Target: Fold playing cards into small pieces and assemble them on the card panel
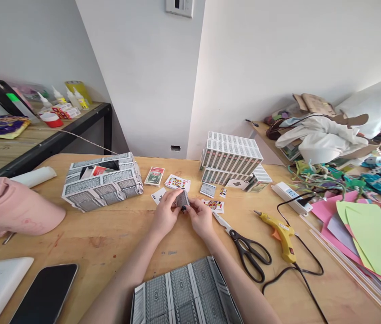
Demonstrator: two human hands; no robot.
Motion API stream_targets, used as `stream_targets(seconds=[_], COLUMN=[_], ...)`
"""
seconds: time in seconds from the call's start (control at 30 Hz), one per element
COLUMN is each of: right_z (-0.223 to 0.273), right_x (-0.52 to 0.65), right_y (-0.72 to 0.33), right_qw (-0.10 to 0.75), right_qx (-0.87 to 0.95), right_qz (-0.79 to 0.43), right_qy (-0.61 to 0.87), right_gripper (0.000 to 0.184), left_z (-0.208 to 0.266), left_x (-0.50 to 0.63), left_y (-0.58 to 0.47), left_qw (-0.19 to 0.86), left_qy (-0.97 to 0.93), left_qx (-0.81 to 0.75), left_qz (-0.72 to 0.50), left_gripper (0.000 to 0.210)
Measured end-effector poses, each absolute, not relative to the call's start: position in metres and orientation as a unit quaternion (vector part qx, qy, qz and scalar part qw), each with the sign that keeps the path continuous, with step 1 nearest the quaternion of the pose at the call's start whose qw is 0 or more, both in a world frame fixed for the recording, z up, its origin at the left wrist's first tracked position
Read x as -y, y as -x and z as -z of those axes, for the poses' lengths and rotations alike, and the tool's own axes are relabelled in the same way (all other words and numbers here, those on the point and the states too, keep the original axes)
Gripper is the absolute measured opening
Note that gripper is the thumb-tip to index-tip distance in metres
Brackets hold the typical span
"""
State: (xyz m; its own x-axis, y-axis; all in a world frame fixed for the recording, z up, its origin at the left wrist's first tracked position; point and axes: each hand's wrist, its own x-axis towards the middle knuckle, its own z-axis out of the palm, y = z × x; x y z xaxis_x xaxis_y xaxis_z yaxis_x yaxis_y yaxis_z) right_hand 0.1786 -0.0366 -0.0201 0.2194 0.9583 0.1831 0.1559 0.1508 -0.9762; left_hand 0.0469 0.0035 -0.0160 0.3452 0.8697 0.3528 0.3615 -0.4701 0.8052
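Wooden worktop (pixel 109 238) lies just under the work, so staying low over it should steady things. At six o'clock sits a card-covered box (pixel 182 292), best not nudged. Between three and four o'clock the scissors (pixel 244 247) point their blades towards the right hand (pixel 200 217), which would do well to steer clear of the tip. Both hands, the left hand (pixel 168 209) included, are closed at the fingertips on a patterned card (pixel 183 198), at the centre just above the worktop. They seem to be bending or squaring it; lining up the edges first and pressing evenly from both sides would probably give a straighter crease.

As for what is hidden, the six o'clock box runs out of view below. Near ten o'clock a second box (pixel 109 190) shows a red thing (pixel 99 170) in its opening, its kind unclear. At one o'clock the stacked packs (pixel 234 157) screen whatever is behind. At three o'clock the right hand partly covers a face card (pixel 215 206). Whether the pinched piece is one layer or several cannot be told.
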Motion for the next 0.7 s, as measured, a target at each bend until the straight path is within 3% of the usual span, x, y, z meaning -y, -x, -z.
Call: stream_targets(seconds=[0.2, 0.33, 0.43, 0.7], right_z=[0.021, 0.016, 0.013, 0.010], right_x=[0.034, 0.030, 0.029, 0.034], right_y=[-0.183, -0.186, -0.185, -0.177], right_qw=[0.590, 0.620, 0.610, 0.515], right_qx=[0.454, 0.402, 0.408, 0.435], right_qz=[-0.385, -0.415, -0.449, -0.572], right_qy=[0.546, 0.530, 0.510, 0.467], right_gripper=[0.020, 0.026, 0.029, 0.035], left_z=[0.002, 0.005, 0.012, 0.012], left_x=[0.004, 0.001, -0.004, -0.002], left_y=[-0.047, -0.048, -0.049, -0.049], left_qw=[0.341, 0.410, 0.453, 0.333], left_qy=[-0.765, -0.703, -0.658, -0.711], left_qx=[-0.378, -0.386, -0.421, -0.483], left_qz=[-0.395, -0.433, -0.429, -0.388], left_gripper=[0.055, 0.031, 0.026, 0.024])
